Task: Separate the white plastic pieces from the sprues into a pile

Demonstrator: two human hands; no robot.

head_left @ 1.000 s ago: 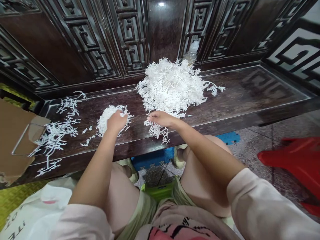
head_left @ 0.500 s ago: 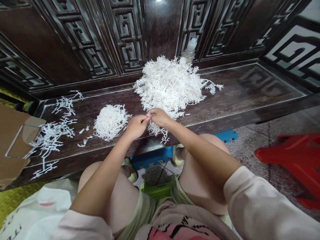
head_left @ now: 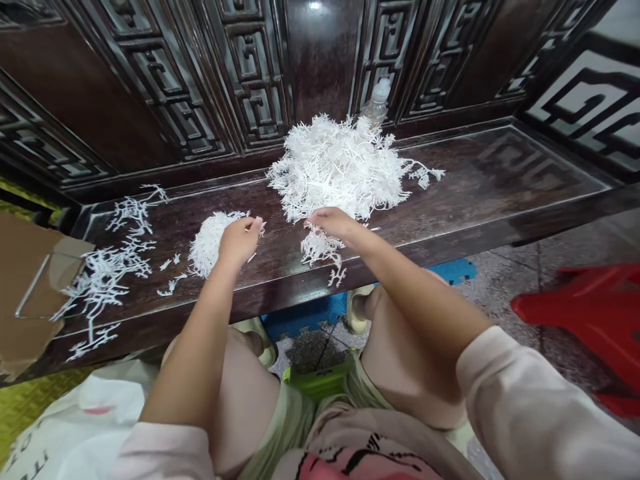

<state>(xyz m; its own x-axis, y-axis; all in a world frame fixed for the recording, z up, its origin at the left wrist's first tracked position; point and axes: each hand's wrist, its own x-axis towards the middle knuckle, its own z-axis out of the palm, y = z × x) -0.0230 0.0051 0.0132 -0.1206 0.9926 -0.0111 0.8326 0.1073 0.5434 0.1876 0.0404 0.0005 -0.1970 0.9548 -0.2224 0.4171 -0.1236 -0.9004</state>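
A person sits close up to a dark wooden bench point(head_left: 480, 177), thighs under its front edge, so both forearms rest out over it and everything on top lies within easy reach. Seen from the lap, a large heap of white branching sprigs point(head_left: 340, 167) lies at 12 o'clock, piled loosely against the back of the bench. A smaller, denser heap point(head_left: 207, 245) lies at about 10 o'clock, well apart from it, and the gap seems to keep the two lots from mixing.

The left hand point(head_left: 240, 241) lies on the right side of the smaller heap, its fingers curled and bunched downward. Whether that grip pinches a sprig or only presses on the heap is hidden by the hand itself, so I cannot tell. The right hand point(head_left: 334, 224) reaches to the lower edge of the large heap, fingers close together and angled toward the left hand, above a small tuft of sprigs point(head_left: 319, 248) that hangs toward the bench's front edge. Its grip may be closing on that tuft, but the pictures do not settle it.

Loose sprigs point(head_left: 113, 257) straggle across the bench at 9 o'clock, beside a cardboard sheet point(head_left: 27, 280) that leans at the bench's end. A plastic bottle point(head_left: 379, 101) stands behind the large heap, against carved wooden panels point(head_left: 250, 67). A red plastic stool point(head_left: 575, 313) sits on the floor at 3 o'clock, within the person's space but clear of the arms.
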